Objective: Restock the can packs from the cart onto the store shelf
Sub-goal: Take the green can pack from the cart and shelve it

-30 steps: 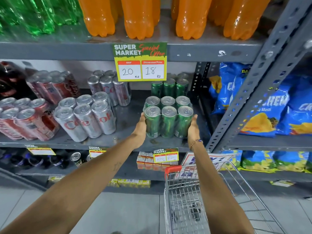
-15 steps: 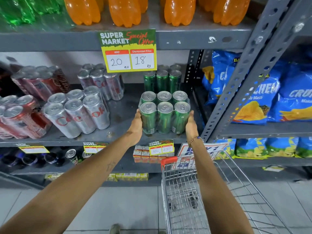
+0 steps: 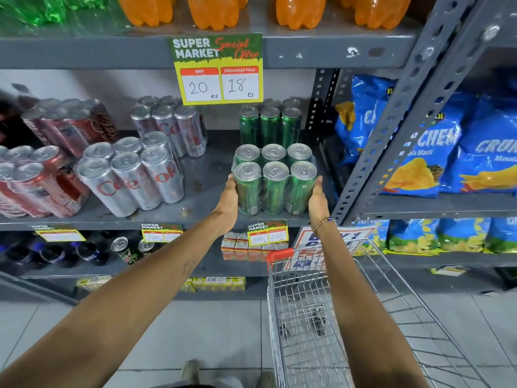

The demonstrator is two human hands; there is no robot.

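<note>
A shrink-wrapped green can pack [image 3: 275, 182] stands at the front of the grey middle shelf [image 3: 201, 200], right of centre. My left hand [image 3: 228, 201] presses flat on its left side. On the opposite side my right hand [image 3: 317, 200] presses in, a bead bracelet at the wrist. A second green can pack [image 3: 270, 126] stands directly behind, against the back wall. The wire cart [image 3: 307, 345] with a red handle is below my right arm, and its basket shows no packs.
Silver can packs [image 3: 131, 180] and red can packs [image 3: 36, 186] fill the shelf to the left. A slanted grey upright [image 3: 391, 130] and blue chip bags [image 3: 419, 152] are close on the right. A price sign [image 3: 218, 68] hangs above the pack, under orange bottles [image 3: 209, 9].
The view has drifted slightly. Both hands stay pressed on the sides of the green can pack, which sits at about the same spot near the shelf's front edge.
</note>
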